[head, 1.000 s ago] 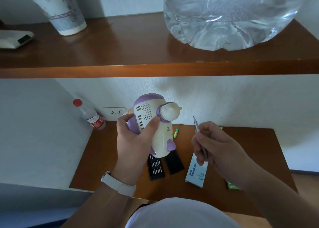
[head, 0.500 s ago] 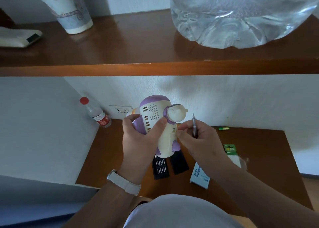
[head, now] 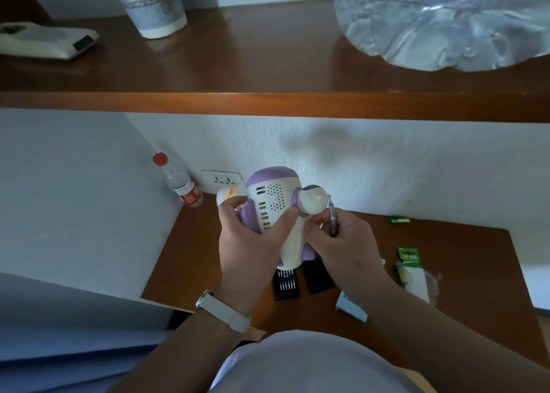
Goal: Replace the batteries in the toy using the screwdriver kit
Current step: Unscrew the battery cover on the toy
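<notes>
Both grips are occupied: your left grip [head: 253, 244] clasps the toy [head: 273, 202] above the counter [head: 464, 261], vented back toward you, probably to find the battery-door screw. Your right grip [head: 345, 244], against the toy, pinches the screwdriver [head: 333, 221] upright, not yet engaged. The bit case [head: 285, 285] lies beneath the grips, a battery pack [head: 412, 270] is right of the right grip, and a shelf [head: 268, 101] overhangs.

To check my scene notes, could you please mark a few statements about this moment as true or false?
1. The left hand grips the toy above the table. True.
2. The right hand is empty. False: it holds the screwdriver.
3. A loose green battery lies on the table near the wall. True.
4. The bottle by the wall socket has a blue cap. False: its cap is red.
</notes>
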Demonstrator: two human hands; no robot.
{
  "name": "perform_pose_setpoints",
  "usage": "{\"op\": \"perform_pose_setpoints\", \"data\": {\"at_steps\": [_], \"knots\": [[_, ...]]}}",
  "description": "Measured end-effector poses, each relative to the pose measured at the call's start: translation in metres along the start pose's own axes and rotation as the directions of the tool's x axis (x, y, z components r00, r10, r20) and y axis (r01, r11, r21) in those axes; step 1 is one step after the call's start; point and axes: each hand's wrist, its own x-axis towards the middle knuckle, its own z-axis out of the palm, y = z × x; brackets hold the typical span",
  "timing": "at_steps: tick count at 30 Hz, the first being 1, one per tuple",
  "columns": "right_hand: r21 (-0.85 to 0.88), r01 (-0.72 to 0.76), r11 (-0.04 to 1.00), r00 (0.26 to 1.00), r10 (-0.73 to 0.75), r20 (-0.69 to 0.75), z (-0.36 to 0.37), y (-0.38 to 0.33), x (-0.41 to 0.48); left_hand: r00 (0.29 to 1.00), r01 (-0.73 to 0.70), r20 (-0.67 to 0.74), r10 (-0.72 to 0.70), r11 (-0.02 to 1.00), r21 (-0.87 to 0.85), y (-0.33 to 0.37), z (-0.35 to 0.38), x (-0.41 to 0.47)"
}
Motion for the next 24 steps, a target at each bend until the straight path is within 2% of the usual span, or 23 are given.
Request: {"op": "perform_pose_setpoints", "data": {"at_steps": [6,14,24], "knots": [[0.007,-0.031,0.999,0.999,0.031,0.027,0.007,0.006,-0.001,0.999,0.034,-0.020,-0.033,0.999,0.030,-0.014,0.000,-0.002],[-0.030,-0.084,0.996,0.993,0.086,0.086,0.012,0.026,0.001,0.992,0.124,0.028,-0.126,0.991,0.047,-0.036,0.002,-0.003],[0.009,-0.126,0.992,0.978,0.122,0.170,0.010,0.044,0.007,0.978,0.198,0.064,-0.200,0.980,0.028,-0.052,0.007,-0.004]]}}
